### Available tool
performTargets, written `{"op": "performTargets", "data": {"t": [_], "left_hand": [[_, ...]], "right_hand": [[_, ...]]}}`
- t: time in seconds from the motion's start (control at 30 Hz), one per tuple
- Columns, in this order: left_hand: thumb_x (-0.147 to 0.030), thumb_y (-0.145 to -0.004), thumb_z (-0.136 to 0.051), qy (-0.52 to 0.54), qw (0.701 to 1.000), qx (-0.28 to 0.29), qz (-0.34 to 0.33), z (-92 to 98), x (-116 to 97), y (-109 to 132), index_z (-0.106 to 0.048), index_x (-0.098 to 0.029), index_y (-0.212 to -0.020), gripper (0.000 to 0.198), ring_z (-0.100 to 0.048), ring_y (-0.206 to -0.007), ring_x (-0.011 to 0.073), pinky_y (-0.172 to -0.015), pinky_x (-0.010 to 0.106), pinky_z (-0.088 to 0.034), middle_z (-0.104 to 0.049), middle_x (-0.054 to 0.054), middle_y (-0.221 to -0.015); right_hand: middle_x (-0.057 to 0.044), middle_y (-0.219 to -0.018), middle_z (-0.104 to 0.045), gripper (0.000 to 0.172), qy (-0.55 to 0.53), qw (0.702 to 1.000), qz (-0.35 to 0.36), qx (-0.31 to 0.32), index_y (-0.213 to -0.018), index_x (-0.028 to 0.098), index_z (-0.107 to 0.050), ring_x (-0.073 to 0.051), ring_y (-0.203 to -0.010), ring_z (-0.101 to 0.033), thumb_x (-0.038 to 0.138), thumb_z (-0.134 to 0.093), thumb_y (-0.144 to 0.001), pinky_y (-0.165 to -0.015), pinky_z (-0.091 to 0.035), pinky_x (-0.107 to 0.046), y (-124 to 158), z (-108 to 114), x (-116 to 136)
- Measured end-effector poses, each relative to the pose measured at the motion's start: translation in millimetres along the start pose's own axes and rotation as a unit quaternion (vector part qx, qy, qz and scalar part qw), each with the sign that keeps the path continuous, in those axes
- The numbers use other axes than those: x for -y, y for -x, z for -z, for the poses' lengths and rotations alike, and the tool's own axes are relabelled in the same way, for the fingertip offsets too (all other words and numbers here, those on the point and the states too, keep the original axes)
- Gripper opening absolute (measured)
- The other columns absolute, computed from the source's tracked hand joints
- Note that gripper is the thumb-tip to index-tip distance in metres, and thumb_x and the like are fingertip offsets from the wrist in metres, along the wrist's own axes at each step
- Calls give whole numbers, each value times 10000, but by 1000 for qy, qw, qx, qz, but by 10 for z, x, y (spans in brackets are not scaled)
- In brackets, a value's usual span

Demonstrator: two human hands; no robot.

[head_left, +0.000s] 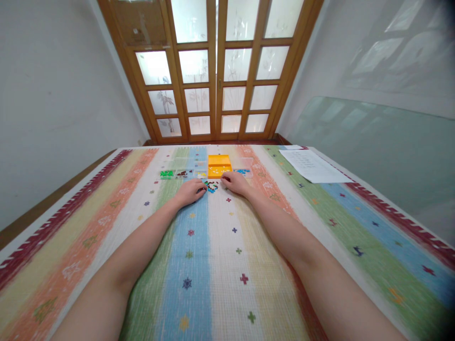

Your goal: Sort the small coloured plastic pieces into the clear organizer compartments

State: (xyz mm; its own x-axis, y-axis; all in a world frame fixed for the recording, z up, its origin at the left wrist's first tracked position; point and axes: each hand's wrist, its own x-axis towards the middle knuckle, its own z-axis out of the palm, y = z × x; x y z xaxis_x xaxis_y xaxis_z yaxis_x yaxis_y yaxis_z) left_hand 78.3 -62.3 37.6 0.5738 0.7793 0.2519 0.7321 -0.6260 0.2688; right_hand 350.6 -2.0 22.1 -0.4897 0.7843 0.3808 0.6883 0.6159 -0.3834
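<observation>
A small pile of mixed coloured beads (212,186) lies on a striped cloth (220,255), between my two hands. My left hand (191,191) rests palm down at the pile's left edge, fingers curled with the tips touching the beads. My right hand (235,182) lies at the pile's right, fingers bent inward near a yellow tray (219,166). What either hand's fingertips pinch is too small to make out.
Clear compartment boxes hold green beads (166,174), dark beads (182,173) and blue beads (243,171) on either side of the yellow tray. A printed sheet (313,166) lies at the far right. Wooden glazed doors (213,71) stand beyond the table's far edge.
</observation>
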Motion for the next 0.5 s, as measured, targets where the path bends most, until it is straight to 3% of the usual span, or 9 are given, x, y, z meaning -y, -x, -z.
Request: {"op": "performTargets", "data": {"t": [0.5], "left_hand": [[-238,-906,-611,40,999,-8,17,-24,26,-15,-733,-232,-1014,163,-633,-991,241,-912,354,-492,-704,58,-1004]], "right_hand": [[-60,-863,-747,213,2,1000,20,-5,-861,208,-726,-197,-764,-621,269,-553,-970,-697,-364,-284,-8,-30,-10]]}}
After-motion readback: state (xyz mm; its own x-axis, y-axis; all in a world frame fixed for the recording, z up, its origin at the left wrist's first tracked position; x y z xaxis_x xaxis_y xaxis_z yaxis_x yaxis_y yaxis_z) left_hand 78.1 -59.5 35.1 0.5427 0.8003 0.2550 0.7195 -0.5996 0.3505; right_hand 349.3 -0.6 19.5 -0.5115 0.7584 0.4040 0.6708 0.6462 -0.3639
